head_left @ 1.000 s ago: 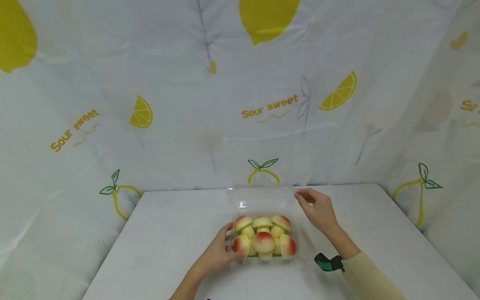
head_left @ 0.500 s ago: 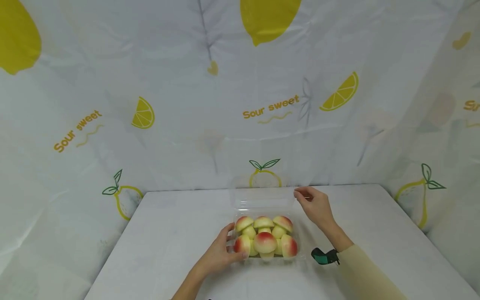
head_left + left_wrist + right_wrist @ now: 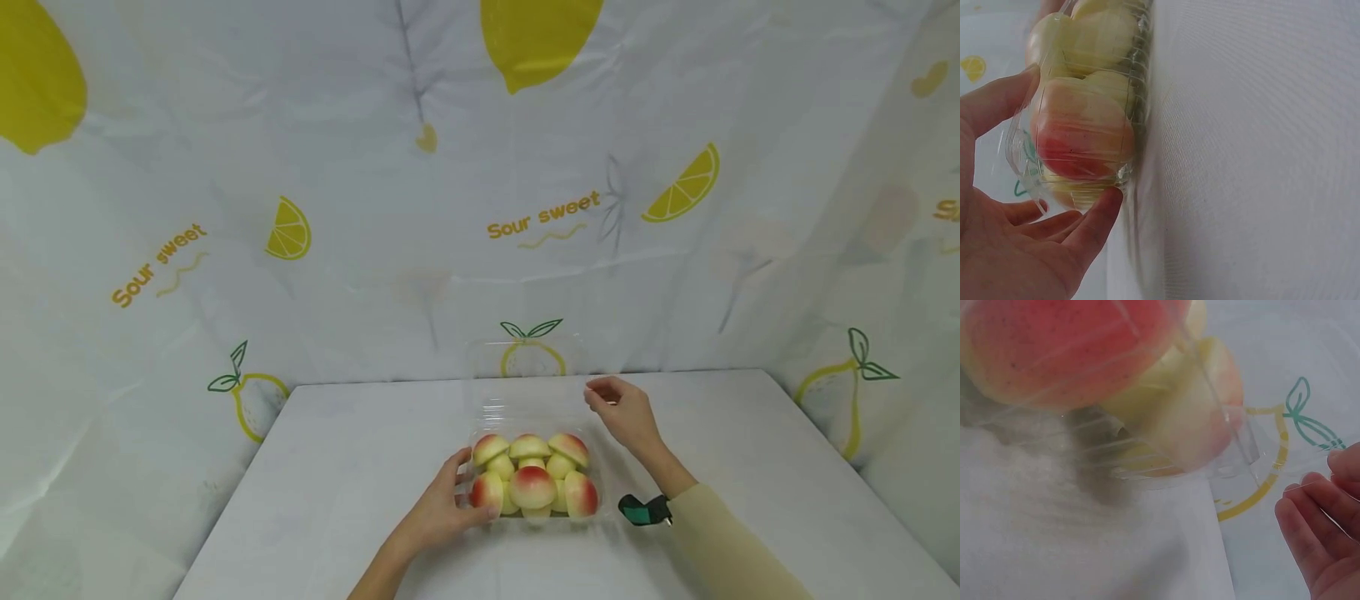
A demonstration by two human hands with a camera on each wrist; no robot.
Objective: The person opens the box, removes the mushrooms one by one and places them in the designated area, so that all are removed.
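Note:
A clear plastic clamshell box (image 3: 603,504) rests on the white table, its see-through lid (image 3: 480,387) raised at the back. Several pale yellow, mushroom-shaped pieces (image 3: 532,487) with red-tinted caps fill the box in two rows. My left hand (image 3: 442,504) grips the box's left end, thumb at the front and fingers round the side. In the left wrist view, a fingertip presses low on the box wall (image 3: 1125,169). My right hand (image 3: 626,417) is at the lid's right side. The right wrist view shows its thumb and fingers (image 3: 1310,531) pinching a thin clear edge of the lid.
The white tabletop (image 3: 360,450) extends to both sides of the box. Behind it hangs a white sheet (image 3: 360,283) printed with lemons and lettering. A black and green wrist device (image 3: 645,510) sits at the right wrist, beside a pale yellow sleeve (image 3: 727,542).
The lid has swung up and back, its far rim now standing higher against the sheet. My right hand has shifted slightly left, while my left hand keeps its hold on the box.

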